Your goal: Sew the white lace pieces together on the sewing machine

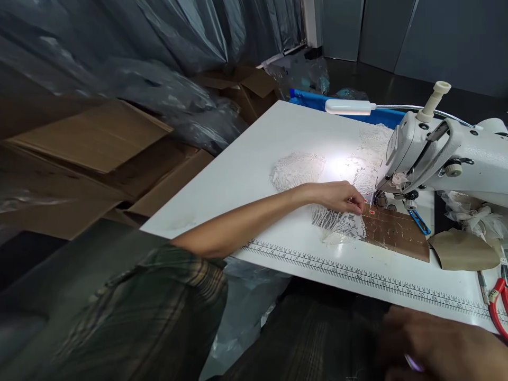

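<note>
My left hand is closed in a pinch on the white lace, just left of the needle area of the white sewing machine. The lace lies on the white table and reaches the edge of a brown plate. More lace is spread behind my wrist. My right hand is low at the right, in front of the table's edge and smeared by motion; its fingers cannot be made out.
A lamp lights the tabletop. Red-handled scissors, an olive piece and a blue tool lie at the right. A printed ruler runs along the front edge. Cardboard boxes stand left.
</note>
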The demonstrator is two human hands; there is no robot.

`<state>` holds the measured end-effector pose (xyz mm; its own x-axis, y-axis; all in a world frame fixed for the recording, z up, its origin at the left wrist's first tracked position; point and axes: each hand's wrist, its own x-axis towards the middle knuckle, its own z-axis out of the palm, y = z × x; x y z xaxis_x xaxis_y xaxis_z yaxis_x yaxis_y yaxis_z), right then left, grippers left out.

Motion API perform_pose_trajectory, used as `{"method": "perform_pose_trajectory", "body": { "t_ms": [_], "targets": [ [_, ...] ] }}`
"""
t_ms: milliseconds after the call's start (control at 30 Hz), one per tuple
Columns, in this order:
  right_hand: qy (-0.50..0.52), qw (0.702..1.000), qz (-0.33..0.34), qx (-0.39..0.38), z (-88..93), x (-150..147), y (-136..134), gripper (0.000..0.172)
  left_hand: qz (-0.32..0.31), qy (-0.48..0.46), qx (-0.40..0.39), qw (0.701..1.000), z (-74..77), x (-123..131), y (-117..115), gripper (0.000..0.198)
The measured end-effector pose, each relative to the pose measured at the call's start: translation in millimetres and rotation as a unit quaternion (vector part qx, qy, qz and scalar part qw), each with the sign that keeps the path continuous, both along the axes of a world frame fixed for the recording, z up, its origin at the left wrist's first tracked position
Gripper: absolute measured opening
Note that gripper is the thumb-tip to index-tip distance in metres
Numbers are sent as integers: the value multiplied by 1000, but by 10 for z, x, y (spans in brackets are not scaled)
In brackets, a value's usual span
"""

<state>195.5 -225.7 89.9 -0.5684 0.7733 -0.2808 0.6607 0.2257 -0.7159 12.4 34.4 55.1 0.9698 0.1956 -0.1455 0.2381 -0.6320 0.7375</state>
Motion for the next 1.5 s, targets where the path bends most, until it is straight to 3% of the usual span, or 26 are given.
{"method": "perform_pose_trajectory", "body": {
  "t_ms": [100, 200, 267, 333, 433, 567, 733, 833, 967, 1100, 1267, 1500],
  "targets": [
    [-23, 990, -84, 114, -19, 193, 197, 21, -27, 14, 35, 999, -18, 178, 108, 20],
    [-77, 941, -153, 293, -263, 272, 574, 31, -50, 25, 91, 994, 20, 319, 131, 20],
    [-50, 915, -128, 380, -460, 242, 778, 30, -62, 40, 121, 990, 63, 368, 109, 19],
    [-51, 908, -87, 406, -630, 180, 897, 33, -65, 59, 147, 985, 91, 389, 79, 19],
    [-92, 904, -79, 409, -800, 112, 945, 36, -14, 57, 241, 969, 48, 393, 68, 21],
    [-99, 908, -92, 397, -881, 111, 924, 39, 86, -11, 400, 912, -157, 380, 181, 31],
    [-99, 912, -97, 387, -895, 133, 922, 40, 89, -124, 477, 866, -335, 226, 247, 25],
    [-94, 918, -97, 373, -904, 135, 923, 42, 40, -219, 457, 861, -346, 31, 70, 24],
    [-72, 930, -117, 340, -898, 148, 912, 57, -73, -258, 367, 891, -386, -157, -226, 17],
    [3, 941, -158, 300, -872, 205, 899, 69, -35, -266, 343, 900, -488, -148, -321, 21],
    [67, 915, -243, 315, -862, 271, 886, 38, 0, -234, 324, 916, -535, -116, -320, 20],
    [-20, 919, -157, 361, -854, 213, 853, 37, 50, -278, 325, 902, -513, -128, -358, 23]
  ]
}}
